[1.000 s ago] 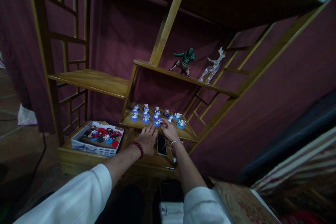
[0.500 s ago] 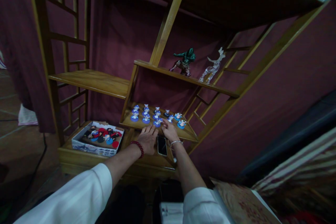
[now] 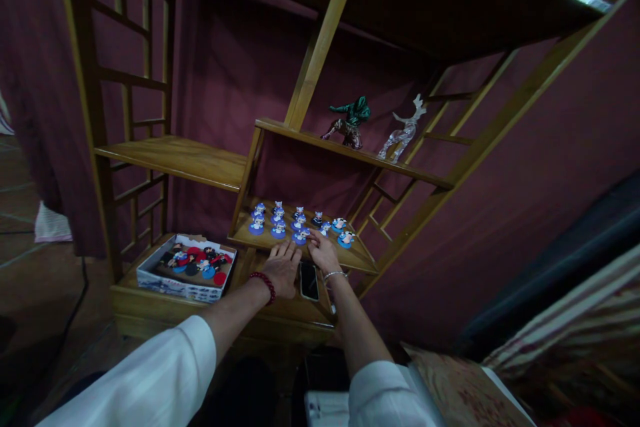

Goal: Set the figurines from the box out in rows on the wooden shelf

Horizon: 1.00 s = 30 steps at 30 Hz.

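Several small figurines on round bases stand in rows on the low shelf (image 3: 357, 260), most with purple hair and purple bases. At the front of the group, the fingers of my right hand (image 3: 325, 255) close on the right side of a purple-haired figurine (image 3: 301, 235); the exact contact is small and dim. My left hand (image 3: 283, 269) lies palm down at the shelf's front edge, fingers stretched out, with nothing in it. Between my hands a dark-screened phone (image 3: 309, 281) lies on the lower board. To the right of my right hand stands a blue-based figurine (image 3: 346, 239).
An open cardboard box (image 3: 187, 290) of jumbled figurines with red, blue and black bases sits at the left. Above, a green-and-brown crouching statue (image 3: 354, 113) and a clear deer figure (image 3: 404, 130) stand on a wooden ledge (image 3: 345, 150). Wooden uprights frame the shelves.
The view has shifted very slightly. Both hands stay almost where they were, the right one still at the front purple-haired figurine.
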Each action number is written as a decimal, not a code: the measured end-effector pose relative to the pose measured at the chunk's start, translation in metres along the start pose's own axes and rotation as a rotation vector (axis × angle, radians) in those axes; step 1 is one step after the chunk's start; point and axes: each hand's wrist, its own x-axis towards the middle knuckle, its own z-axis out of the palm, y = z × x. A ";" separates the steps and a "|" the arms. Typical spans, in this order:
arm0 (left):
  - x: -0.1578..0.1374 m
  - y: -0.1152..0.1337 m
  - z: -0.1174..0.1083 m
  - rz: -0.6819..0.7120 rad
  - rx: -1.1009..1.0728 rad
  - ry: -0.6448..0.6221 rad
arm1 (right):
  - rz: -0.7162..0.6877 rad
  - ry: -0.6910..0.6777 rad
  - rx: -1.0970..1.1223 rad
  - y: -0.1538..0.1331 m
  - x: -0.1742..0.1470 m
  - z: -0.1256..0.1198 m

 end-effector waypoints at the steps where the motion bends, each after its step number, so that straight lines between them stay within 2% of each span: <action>1: 0.000 0.000 0.001 -0.003 0.005 0.000 | -0.005 0.008 0.013 0.000 0.000 0.000; 7: 0.001 -0.002 0.012 0.000 0.047 0.001 | -0.030 0.072 0.006 0.002 -0.004 0.000; 17: 0.002 -0.007 0.026 0.040 0.125 0.026 | -0.026 0.304 -0.083 -0.008 -0.031 0.001; 26: -0.017 -0.004 0.031 0.071 0.158 0.126 | -0.033 0.341 -0.095 -0.022 -0.065 0.004; 30: -0.029 -0.001 0.030 0.054 0.137 0.102 | -0.039 0.356 -0.131 -0.024 -0.081 0.014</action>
